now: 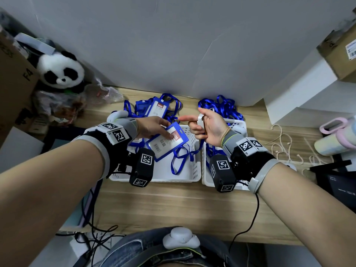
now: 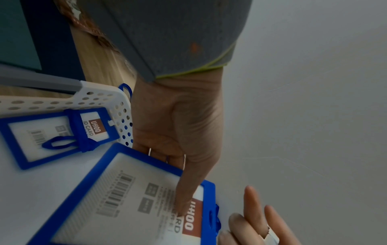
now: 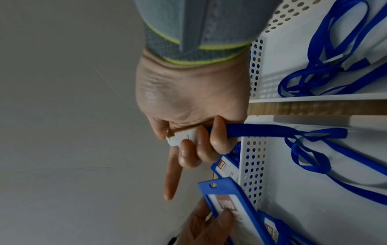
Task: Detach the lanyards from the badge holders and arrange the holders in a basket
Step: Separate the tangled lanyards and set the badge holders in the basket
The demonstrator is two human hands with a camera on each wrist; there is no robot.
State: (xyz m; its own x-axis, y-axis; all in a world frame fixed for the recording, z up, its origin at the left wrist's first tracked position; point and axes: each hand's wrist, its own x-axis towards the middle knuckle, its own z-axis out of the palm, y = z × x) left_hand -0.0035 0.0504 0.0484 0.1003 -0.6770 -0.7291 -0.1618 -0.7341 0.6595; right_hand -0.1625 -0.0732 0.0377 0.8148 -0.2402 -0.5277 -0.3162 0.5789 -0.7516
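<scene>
Two hands work above the white basket [image 1: 194,176]: left hand [image 1: 152,128] pinches a blue badge holder [image 1: 166,143] over it, while right hand [image 1: 209,128] clasps the blue lanyard [image 3: 272,131] by its white clip [image 1: 200,120], index finger extended.

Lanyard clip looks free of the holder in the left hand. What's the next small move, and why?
Probably lower the badge holder flat into the left basket, beside the one already there. The left hand pinches it just above that basket, and the right hand holds the lanyard clip clear of its slot.
</scene>
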